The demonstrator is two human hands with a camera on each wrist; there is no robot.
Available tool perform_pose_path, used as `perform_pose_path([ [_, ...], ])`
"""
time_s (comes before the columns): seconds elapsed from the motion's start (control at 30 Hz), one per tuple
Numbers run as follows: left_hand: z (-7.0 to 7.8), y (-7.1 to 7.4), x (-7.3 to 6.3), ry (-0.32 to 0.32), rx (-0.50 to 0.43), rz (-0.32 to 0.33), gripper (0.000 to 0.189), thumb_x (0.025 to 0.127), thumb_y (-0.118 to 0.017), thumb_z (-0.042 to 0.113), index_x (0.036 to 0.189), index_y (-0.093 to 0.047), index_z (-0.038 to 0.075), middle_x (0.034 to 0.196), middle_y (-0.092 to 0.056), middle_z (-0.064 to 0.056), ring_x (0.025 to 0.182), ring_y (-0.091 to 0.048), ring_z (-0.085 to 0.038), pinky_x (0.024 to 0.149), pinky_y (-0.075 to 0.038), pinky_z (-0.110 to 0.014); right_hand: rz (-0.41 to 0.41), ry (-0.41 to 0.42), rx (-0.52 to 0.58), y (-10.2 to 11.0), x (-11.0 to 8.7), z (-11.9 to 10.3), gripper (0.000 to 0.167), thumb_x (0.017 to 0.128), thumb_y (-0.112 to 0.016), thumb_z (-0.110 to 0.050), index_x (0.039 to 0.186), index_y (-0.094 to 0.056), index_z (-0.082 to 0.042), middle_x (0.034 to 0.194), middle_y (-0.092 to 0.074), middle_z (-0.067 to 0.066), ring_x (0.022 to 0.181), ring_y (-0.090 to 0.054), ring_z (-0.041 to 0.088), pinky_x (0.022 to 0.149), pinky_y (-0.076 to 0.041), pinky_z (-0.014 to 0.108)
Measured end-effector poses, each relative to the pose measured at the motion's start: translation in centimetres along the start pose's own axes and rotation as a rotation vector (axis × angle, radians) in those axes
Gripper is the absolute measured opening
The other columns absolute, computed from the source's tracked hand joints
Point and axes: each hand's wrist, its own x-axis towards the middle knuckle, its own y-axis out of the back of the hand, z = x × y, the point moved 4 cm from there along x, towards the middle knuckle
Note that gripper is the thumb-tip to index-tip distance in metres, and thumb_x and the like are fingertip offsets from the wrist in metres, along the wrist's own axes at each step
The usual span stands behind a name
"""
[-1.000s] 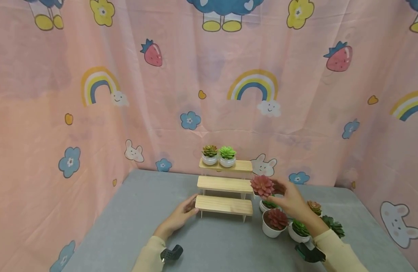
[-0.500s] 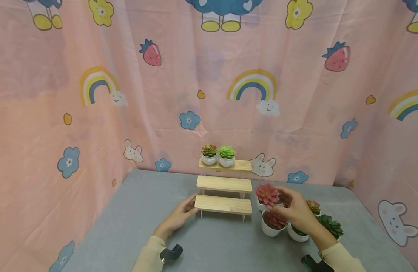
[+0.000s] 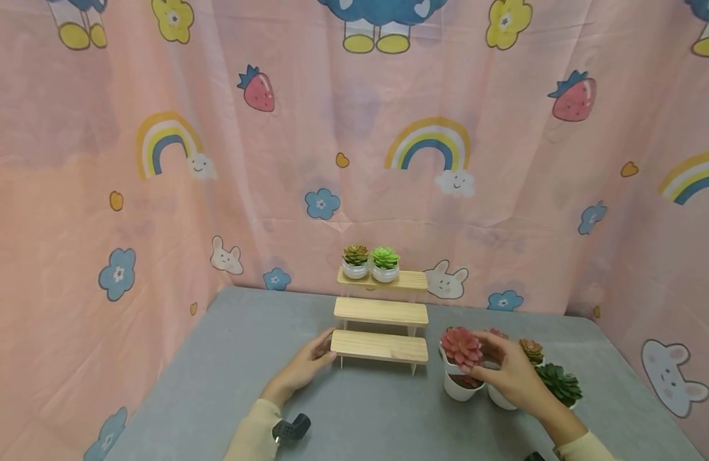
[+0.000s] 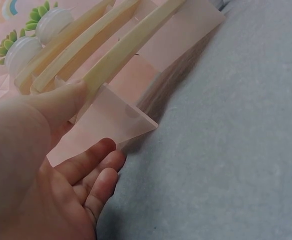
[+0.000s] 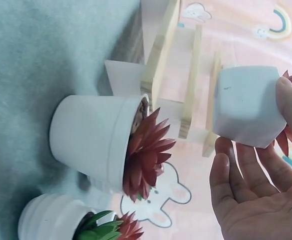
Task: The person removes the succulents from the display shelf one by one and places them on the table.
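My right hand (image 3: 512, 374) holds a pink-red artificial succulent (image 3: 461, 346) in a small white square pot (image 5: 248, 105), raised above the table to the right of the stand. Thumb and fingers grip the pot's sides. At the left end of a three-tier wooden display stand (image 3: 380, 346), my left hand (image 3: 299, 368) grips the lowest shelf. Its thumb (image 4: 68, 100) lies against the shelf end, while the other fingers bend beside the translucent leg (image 4: 103, 125). Two succulents, one brownish-green (image 3: 355, 256) and one bright green (image 3: 385, 258), stand in white pots on the top shelf.
Close below the held plant, a dark red succulent (image 5: 148, 157) stands in a white round pot (image 3: 460, 389). Further right are a dark green succulent (image 3: 562, 384), an orange-brown one (image 3: 531, 351) and a white ribbed pot (image 5: 53, 220). A pink patterned curtain (image 3: 354, 128) hangs behind the table.
My right hand has moved right and down with the pink-red succulent, away from the stand's middle shelf. My left hand has stayed at the stand's end.
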Motion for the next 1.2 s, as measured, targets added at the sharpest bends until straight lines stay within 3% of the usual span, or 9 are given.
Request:
perform_pose_path([
  [0.3, 0.1, -0.1, 0.2, -0.001, -0.003, -0.006, 0.065, 0.104, -0.057, 0.03, 0.16, -0.029, 0.012, 0.151, -0.05, -0.025, 0.136, -0.052, -0.04, 0.114, -0.036, -0.062, -0.006, -0.148, -0.004, 0.3, -1.7, 1.0, 0.061, 0.086, -0.08, -0.01, 0.138, -0.053, 0.008, 0.133, -0.061, 0.028, 0.1, -0.059, -0.013, 0.085, -0.058, 0.029],
  [0.43, 0.1, -0.1, 0.1, 0.005, 0.0, 0.0, 0.065, 0.104, -0.057, 0.029, 0.16, -0.03, 0.012, 0.149, -0.052, -0.025, 0.133, -0.055, -0.038, 0.112, -0.039, -0.061, -0.02, -0.156, -0.016, 0.2, -2.2, 1.4, 0.062, 0.085, -0.08, -0.01, 0.138, -0.053, 0.008, 0.135, -0.059, 0.031, 0.1, -0.058, -0.014, 0.085, -0.059, 0.035],
  [0.73, -0.2, 0.0, 0.2, 0.026, 0.001, 0.004, 0.065, 0.103, -0.058, 0.033, 0.16, -0.031, 0.016, 0.149, -0.052, -0.022, 0.131, -0.056, -0.033, 0.111, -0.041, -0.059, -0.044, -0.185, 0.004, -0.2, -3.4, 2.4, 0.059, 0.087, -0.08, -0.015, 0.137, -0.055, 0.005, 0.127, -0.066, 0.024, 0.097, -0.062, -0.01, 0.081, -0.057, 0.024],
  [1.03, -0.2, 0.0, 0.1, 0.017, 0.003, 0.007, 0.066, 0.103, -0.058, 0.032, 0.16, -0.03, 0.013, 0.149, -0.052, -0.023, 0.131, -0.056, -0.034, 0.111, -0.04, -0.06, -0.098, -0.16, 0.037, -0.5, -4.6, 4.0, 0.059, 0.085, -0.079, -0.006, 0.133, -0.052, 0.015, 0.124, -0.064, 0.031, 0.097, -0.058, -0.015, 0.08, -0.055, 0.017],
  [1.1, -0.1, 0.0, 0.1, 0.017, 0.004, 0.01, 0.066, 0.103, -0.058, 0.032, 0.16, -0.03, 0.012, 0.148, -0.052, -0.023, 0.131, -0.055, -0.034, 0.111, -0.04, -0.06, -0.125, -0.182, 0.025, -0.5, -4.9, 4.4, 0.061, 0.085, -0.079, -0.009, 0.133, -0.052, 0.016, 0.126, -0.063, 0.031, 0.098, -0.058, -0.016, 0.082, -0.057, 0.02],
  [1.2, 0.0, 0.0, 0.0, 0.018, 0.001, 0.009, 0.066, 0.103, -0.058, 0.031, 0.16, -0.03, 0.012, 0.149, -0.052, -0.024, 0.132, -0.055, -0.035, 0.11, -0.042, -0.059, -0.149, -0.249, -0.005, -0.6, -5.3, 5.1, 0.066, 0.084, -0.082, -0.015, 0.134, -0.052, 0.015, 0.129, -0.062, 0.03, 0.103, -0.064, -0.005, 0.087, -0.059, 0.029],
])
